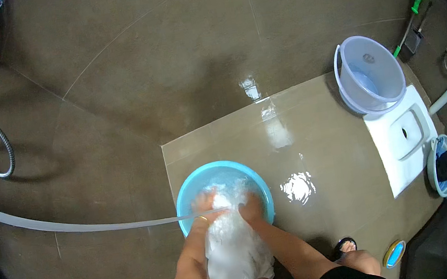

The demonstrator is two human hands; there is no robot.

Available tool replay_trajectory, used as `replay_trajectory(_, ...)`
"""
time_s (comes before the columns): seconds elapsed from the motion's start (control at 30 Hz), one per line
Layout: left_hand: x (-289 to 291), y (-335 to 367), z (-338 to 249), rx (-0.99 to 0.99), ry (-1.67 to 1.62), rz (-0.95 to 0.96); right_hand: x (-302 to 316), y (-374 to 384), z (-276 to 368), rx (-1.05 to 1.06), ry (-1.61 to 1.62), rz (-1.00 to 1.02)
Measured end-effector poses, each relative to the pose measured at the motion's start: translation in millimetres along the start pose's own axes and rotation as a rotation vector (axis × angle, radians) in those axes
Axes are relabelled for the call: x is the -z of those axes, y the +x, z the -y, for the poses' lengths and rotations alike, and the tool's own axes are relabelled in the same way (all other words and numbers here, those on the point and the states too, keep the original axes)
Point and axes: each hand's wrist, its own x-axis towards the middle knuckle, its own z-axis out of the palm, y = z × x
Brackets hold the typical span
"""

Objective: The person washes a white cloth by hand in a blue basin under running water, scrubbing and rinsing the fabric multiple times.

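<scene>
While the blue basin (217, 165) holds water, white cloth (236, 255) lies partly inside, trailing over the near rim — left hand (204, 202) and right hand (251, 208) beside it; fingers blurred — cannot tell whether gripping.

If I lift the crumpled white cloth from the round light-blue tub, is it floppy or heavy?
The white cloth is probably floppy: it drapes loosely. It may be heavy, since its far end looks soaked in the tub.

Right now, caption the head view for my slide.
Left hand and right hand in a blue basin, white fabric over its rim.
</scene>
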Motion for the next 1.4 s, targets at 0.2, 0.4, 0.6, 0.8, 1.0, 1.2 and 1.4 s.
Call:
replay_trajectory(0.2, -114, 5, 32, 0.427, -0.810, -0.401, -12, -18, 56, -0.266, 0.702, 0.143)
replay_trajectory(0.4, 31, -91, -107, -0.295, -0.917, -0.008, 7, 18, 25, -0.333, 2.006, 0.961)
replay_trajectory(0.6, 64, -129, -166, -0.171, -0.300, -0.479, 2, -13, 68, -0.498, 2.029, 0.833)
replay_trajectory(0.8, 17, -40, -94, 0.204, -0.530, -0.655, -69, -41, 46, -0.385, 2.457, 0.549)
replay_trajectory(1.0, -16, 19, 4, 0.561, -1.057, -0.553, -14, -34, 69, -0.525, 1.284, 0.308)
replay_trajectory(1.2, -14, -17, 23, 0.296, -0.317, -0.253, 46, 0, 82, 0.120, 0.002, 0.186)
replay_trajectory(1.4, -34, -33, -16, 0.001, 0.340, 0.186, -7, -16, 21, 0.557, -0.502, 0.337)
